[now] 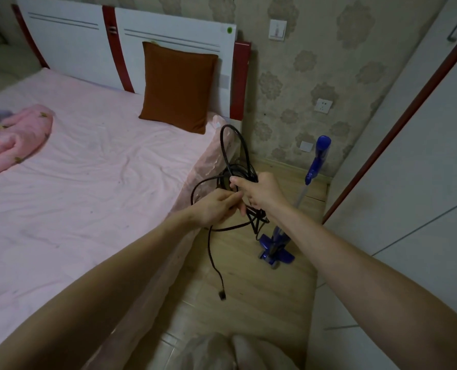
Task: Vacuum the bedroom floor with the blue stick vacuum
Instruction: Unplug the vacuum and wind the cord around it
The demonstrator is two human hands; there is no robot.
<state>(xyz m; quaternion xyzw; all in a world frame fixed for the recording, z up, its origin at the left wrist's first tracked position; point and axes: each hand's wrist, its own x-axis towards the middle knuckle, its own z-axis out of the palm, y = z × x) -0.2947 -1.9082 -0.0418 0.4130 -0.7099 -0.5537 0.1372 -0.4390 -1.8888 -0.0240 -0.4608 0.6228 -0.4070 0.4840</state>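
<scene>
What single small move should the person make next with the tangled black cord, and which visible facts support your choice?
Probably keep loosening the loops, then carry the plug to the wall socket. Both the left hand and right hand grip the black cord, which is bunched in coils, its plug dangling free above the floor, while the blue stick vacuum stands untouched by the wall.

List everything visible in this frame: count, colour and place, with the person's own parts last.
stick vacuum: one, blue, upright on floor by wardrobe
power cord: one, black, bundled in both hands, plug dangling
cushion: one, brown, leaning on headboard
headboard: one, white with red trim
sheet: one, pink, on bed
blanket: one, pink, bed's left edge
wall outlet: one, white
wardrobe: one, white, right
left hand: holds cord
right hand: grips cord loops
</scene>
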